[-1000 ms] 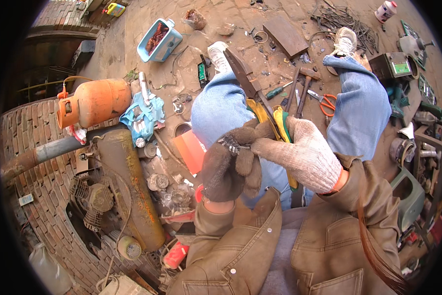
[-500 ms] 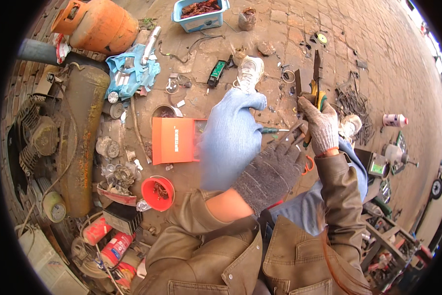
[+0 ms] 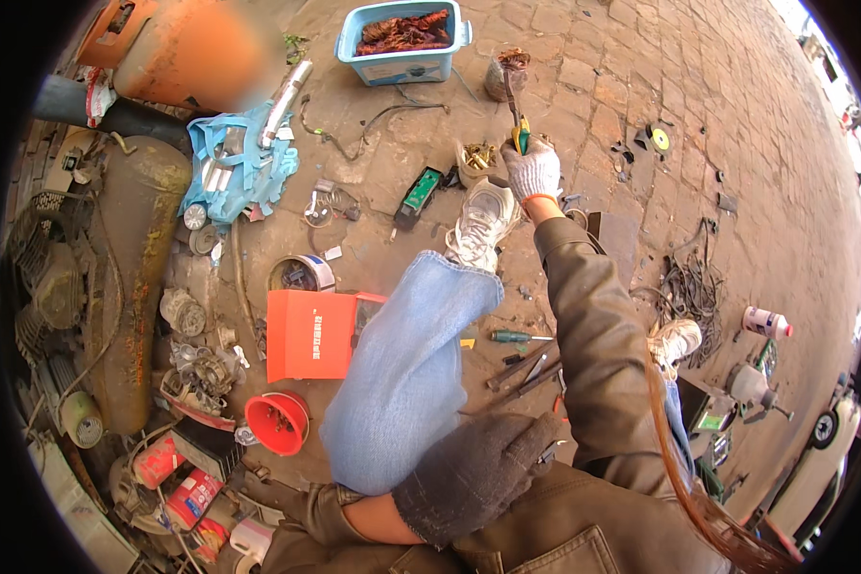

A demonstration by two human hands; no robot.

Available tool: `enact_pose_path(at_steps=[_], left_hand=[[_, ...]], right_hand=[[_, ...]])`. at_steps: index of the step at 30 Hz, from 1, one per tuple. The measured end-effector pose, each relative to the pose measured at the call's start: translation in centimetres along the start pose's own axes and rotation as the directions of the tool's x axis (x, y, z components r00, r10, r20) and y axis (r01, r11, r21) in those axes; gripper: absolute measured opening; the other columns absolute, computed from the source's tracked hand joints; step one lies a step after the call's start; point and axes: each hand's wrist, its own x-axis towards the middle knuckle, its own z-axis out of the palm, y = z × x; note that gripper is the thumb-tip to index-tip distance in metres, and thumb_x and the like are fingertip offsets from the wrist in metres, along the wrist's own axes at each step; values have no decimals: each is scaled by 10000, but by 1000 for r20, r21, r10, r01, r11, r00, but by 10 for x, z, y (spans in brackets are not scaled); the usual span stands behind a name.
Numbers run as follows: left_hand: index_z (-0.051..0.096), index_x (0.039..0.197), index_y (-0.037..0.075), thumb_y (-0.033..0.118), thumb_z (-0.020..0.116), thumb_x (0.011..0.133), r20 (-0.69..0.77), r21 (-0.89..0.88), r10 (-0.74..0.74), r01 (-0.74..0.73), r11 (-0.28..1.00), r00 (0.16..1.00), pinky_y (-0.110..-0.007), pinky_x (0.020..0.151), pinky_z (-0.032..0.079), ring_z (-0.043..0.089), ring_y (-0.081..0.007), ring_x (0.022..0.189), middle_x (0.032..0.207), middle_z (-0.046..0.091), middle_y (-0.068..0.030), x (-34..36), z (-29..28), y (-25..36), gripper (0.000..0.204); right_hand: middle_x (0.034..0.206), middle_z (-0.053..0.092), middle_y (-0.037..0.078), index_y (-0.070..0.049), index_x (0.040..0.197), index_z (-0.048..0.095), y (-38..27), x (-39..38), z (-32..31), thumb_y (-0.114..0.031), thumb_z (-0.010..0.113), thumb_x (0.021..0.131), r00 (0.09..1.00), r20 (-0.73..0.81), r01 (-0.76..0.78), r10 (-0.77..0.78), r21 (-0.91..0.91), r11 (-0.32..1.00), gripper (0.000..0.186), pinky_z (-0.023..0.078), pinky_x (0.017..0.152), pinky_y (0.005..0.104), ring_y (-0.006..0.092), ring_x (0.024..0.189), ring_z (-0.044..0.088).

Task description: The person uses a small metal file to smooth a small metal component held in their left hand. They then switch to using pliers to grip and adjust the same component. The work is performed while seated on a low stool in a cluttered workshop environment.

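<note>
My right hand [image 3: 534,172], in a pale knitted glove, reaches far forward. It is closed around pliers [image 3: 520,136] with yellow-and-green handles. Their long dark end points at a clear bag [image 3: 505,77] with brown scrap in it, and overlaps it in view; I cannot tell whether they touch. My left hand [image 3: 469,478], in a dark grey glove, is curled close to my lap. A small metal piece [image 3: 548,452] shows at its fingertips; its kind is too small to make out. Just left of my right wrist stands a small container [image 3: 476,161] of brass-coloured pieces.
Ahead stands a blue tub [image 3: 406,65] of copper-coloured scrap. An orange-red box [image 3: 308,335] and a red bucket [image 3: 279,423] lie left of my leg. A screwdriver [image 3: 521,336] rests between my feet. Gas cylinders, motors and extinguishers crowd the left; tangled cables [image 3: 693,292] lie right.
My right hand has swung forward and left with the pliers, from between my knees to beside the bag. My left hand has drawn back toward my lap. The view has shifted.
</note>
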Motion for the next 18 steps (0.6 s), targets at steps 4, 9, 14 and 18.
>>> enact_pose_path(at_steps=[4, 9, 14, 18], left_hand=[[494, 1368, -27, 171, 616, 892, 37, -73, -27, 29, 997, 999, -402, 897, 494, 561, -300, 1043, 1186, 571, -171, 5, -6, 0, 530], [514, 1375, 16, 154, 589, 968, 12, -271, -172, 169, 948, 985, -376, 812, 530, 621, -289, 921, 1109, 616, -187, 0, -15, 2, 436], [476, 1425, 1, 110, 552, 1019, -17, -781, -375, 222, 583, 927, -294, 843, 517, 584, -139, 971, 1101, 605, -97, -10, -18, 7, 428], [474, 1431, -5, 70, 559, 1003, -65, -725, -273, 143, 674, 960, -263, 885, 498, 560, -114, 1005, 1184, 579, -75, -11, -8, 15, 443]], right_hand=[[822, 676, 249, 10, 893, 715, 10, 9, 13, -322, 695, 815, 998, 9, -61, 61, 12, 998, 341, 512, 724, 439, 387, 762, 660], [746, 644, 37, -10, 992, 712, -7, -31, -38, -271, 729, 886, 982, 87, -184, 165, 309, 933, 282, 446, 635, 270, 102, 678, 542], [817, 643, -18, 6, 1052, 712, -51, -144, -163, -221, 707, 922, 987, 53, -162, 153, 379, 911, 262, 422, 622, 220, 56, 700, 515], [881, 688, 20, 26, 1048, 692, -97, -252, -239, -110, 699, 891, 921, 45, -353, 386, 512, 783, 208, 490, 743, 232, 73, 797, 586]])
